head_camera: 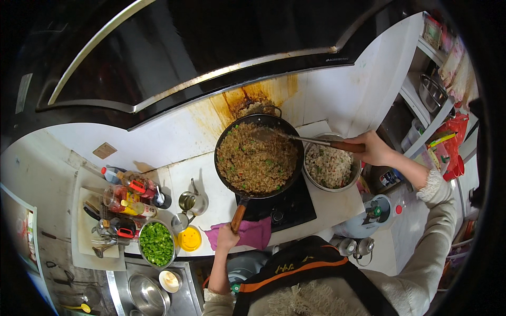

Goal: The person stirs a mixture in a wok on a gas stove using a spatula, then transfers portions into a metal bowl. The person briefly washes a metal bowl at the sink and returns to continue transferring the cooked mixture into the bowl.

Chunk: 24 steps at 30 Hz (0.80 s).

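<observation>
My left hand (228, 237) grips the wooden handle (239, 217) of a black wok (217, 164) on the cooktop. The wok is filled with browned fried rice (255, 164) flecked with green bits. In my right hand (371, 148) is the wooden grip of a metal spatula (316, 141). Its blade rests in the far side of the rice, partly hidden by it. The spatula's shaft crosses over a steel pot (357, 173) of paler rice mix (328, 164) with red and green bits, right beside the wok. A purple cloth (255, 234) lies by my left hand.
A bowl of chopped green onions (157, 244), a yellow lid (189, 238) and metal cups (187, 200) stand left, near several sauce bottles (138, 185). The range hood (237, 35) hangs overhead. A gas cylinder (367, 215) stands right of the counter; a steel basin (149, 296) sits lower left.
</observation>
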{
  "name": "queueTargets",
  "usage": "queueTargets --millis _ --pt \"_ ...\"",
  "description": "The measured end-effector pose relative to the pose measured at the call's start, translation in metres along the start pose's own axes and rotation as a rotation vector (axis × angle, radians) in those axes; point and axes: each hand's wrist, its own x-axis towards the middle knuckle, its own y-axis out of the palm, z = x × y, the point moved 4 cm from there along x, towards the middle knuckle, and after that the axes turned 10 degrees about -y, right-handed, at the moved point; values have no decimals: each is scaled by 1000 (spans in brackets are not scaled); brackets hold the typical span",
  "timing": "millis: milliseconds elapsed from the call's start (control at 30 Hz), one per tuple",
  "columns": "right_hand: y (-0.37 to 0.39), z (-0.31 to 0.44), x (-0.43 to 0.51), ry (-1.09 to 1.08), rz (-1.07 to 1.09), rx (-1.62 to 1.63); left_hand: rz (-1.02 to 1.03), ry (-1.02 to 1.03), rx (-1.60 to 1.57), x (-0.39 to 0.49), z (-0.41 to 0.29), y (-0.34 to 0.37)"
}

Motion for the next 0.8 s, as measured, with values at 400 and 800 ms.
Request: queueTargets --millis 400,800 --pt "54 -65 115 -54 133 219 14 -36 1 2 4 3" --pt "50 29 108 -835 556 -730 42 -82 -13 0 4 3"
